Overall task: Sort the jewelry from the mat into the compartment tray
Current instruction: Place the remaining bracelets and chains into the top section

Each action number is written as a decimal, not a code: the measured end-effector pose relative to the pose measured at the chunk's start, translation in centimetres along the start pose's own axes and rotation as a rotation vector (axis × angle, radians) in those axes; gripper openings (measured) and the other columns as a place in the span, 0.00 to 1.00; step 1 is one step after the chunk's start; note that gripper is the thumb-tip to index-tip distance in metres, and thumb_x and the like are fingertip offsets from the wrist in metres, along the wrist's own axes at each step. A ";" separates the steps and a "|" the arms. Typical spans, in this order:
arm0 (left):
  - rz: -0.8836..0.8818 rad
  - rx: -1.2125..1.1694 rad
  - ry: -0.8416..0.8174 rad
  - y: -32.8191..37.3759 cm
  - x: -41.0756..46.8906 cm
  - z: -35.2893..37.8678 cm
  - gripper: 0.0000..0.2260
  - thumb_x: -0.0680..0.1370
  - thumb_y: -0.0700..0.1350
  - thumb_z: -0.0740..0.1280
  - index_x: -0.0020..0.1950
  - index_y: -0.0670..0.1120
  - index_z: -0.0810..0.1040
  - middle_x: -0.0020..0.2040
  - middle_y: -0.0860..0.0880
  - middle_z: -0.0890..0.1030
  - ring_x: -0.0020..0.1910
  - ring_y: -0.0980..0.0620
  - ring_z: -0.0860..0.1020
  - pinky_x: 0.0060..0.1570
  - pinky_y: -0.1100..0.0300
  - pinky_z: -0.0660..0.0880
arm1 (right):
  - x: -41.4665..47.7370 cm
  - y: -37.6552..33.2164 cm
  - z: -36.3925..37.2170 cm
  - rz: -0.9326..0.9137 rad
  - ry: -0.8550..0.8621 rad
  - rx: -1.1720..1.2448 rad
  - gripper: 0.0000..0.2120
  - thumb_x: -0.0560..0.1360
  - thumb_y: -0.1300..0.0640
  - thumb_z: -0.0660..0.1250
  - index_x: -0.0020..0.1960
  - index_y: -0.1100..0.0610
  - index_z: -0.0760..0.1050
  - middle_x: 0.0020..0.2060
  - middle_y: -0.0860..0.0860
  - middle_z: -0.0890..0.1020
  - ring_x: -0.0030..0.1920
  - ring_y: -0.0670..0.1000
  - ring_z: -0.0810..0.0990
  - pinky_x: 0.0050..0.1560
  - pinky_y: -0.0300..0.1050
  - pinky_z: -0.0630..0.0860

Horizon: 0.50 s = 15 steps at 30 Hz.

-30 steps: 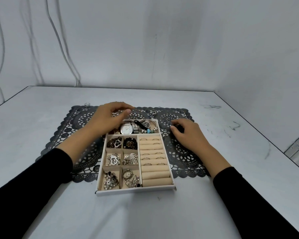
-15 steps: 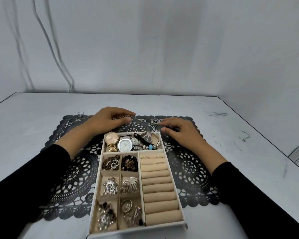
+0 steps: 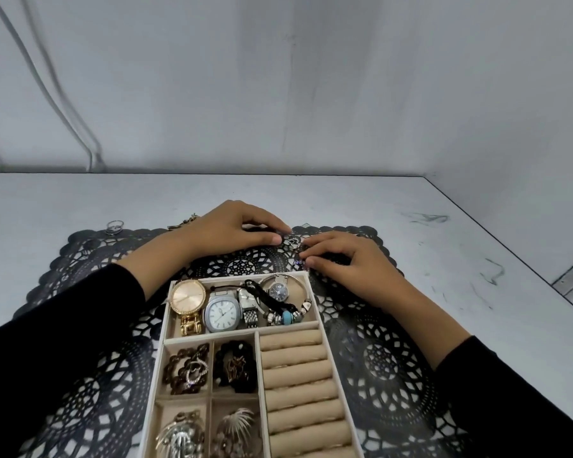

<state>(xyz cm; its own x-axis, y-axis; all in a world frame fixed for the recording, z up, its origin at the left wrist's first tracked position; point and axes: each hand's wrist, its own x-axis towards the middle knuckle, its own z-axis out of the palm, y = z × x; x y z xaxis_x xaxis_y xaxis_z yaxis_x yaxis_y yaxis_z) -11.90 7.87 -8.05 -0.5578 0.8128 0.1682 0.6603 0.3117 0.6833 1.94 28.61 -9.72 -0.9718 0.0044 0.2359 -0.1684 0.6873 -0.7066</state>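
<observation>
Broadly, a grey tabletop (image 3: 80, 200) is recorded, on which a black lace mat (image 3: 394, 358) is spread. Laid on the mat's near middle is the beige compartment tray (image 3: 165, 328); its far long section is filled with a gold watch (image 3: 187, 295), a silver watch (image 3: 221, 313) and a beaded bracelet (image 3: 286, 317), its right side is taken up by ring rolls (image 3: 298, 371), and its small left cells are filled with mixed pieces. Beyond the tray, on the mat's far part, the left grip (image 3: 225, 233) is set with fingers curled and tips lowered; a hold cannot be told. The right grip (image 3: 348, 262) is likewise curled, its tips placed at a small sparkling piece (image 3: 299, 259), though a pinch cannot be confirmed. Between both, a small charm (image 3: 293, 241) is seen. Two rings (image 3: 114, 226) are left at the mat's far left corner.
</observation>
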 end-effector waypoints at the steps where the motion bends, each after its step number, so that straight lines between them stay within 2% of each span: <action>1: 0.006 -0.006 -0.001 0.0 0.2 0.1 0.11 0.75 0.50 0.72 0.57 0.54 0.84 0.55 0.61 0.83 0.59 0.66 0.78 0.66 0.60 0.71 | 0.1 0.0 0.0 0.009 0.004 0.002 0.06 0.73 0.51 0.71 0.50 0.45 0.84 0.54 0.37 0.81 0.58 0.34 0.75 0.61 0.32 0.67; 7: 0.080 0.026 -0.021 -0.1 1.4 0.9 0.11 0.75 0.49 0.73 0.56 0.52 0.84 0.54 0.59 0.83 0.57 0.64 0.78 0.63 0.64 0.72 | 0.4 -0.3 0.1 0.034 -0.015 -0.030 0.09 0.71 0.47 0.73 0.50 0.45 0.84 0.54 0.36 0.80 0.57 0.33 0.74 0.60 0.29 0.66; 11: 0.090 0.086 -0.047 -0.3 1.9 1.0 0.11 0.75 0.52 0.73 0.57 0.55 0.84 0.54 0.60 0.82 0.56 0.64 0.78 0.60 0.66 0.72 | 0.5 -0.3 0.0 0.033 -0.006 -0.034 0.07 0.71 0.50 0.73 0.49 0.46 0.84 0.53 0.36 0.80 0.56 0.33 0.74 0.56 0.22 0.64; 15: 0.075 0.074 -0.047 -0.3 2.0 0.9 0.09 0.75 0.52 0.72 0.54 0.55 0.85 0.54 0.61 0.82 0.56 0.65 0.78 0.61 0.65 0.72 | 0.4 -0.2 -0.2 0.049 0.019 0.017 0.04 0.72 0.54 0.72 0.46 0.48 0.84 0.50 0.37 0.82 0.54 0.32 0.76 0.53 0.21 0.65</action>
<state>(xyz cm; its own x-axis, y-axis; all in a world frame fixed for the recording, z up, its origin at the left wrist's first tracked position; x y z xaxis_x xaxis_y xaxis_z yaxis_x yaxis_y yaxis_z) -12.73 9.86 -8.55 -0.4823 0.8568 0.1826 0.7358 0.2831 0.6152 1.58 28.58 -9.36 -0.9756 0.0517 0.2135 -0.1238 0.6736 -0.7286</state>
